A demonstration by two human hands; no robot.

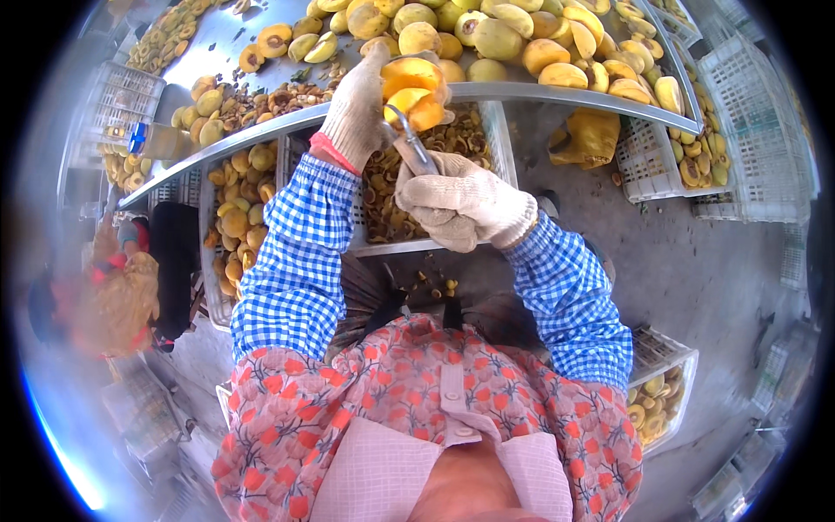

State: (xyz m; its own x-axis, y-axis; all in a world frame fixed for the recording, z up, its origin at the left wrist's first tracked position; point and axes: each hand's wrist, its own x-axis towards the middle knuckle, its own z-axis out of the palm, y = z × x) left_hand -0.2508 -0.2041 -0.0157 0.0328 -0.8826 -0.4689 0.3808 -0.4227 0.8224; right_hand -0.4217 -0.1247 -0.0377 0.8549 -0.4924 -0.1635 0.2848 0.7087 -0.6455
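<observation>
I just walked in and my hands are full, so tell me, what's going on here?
A person in gloves is working on fruit at a metal table. The left hand holds an opened orange fruit, and the right hand grips a curved metal tool, its tip at the fruit's lower edge. Beyond them, whole and cut fruit is heaped on the table; below sits a white crate of brownish pieces.

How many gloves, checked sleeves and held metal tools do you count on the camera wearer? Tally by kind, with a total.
Gloves: 2
Blue-and-white checked sleeves: 2
Metal tool: 1
Total: 5
</observation>
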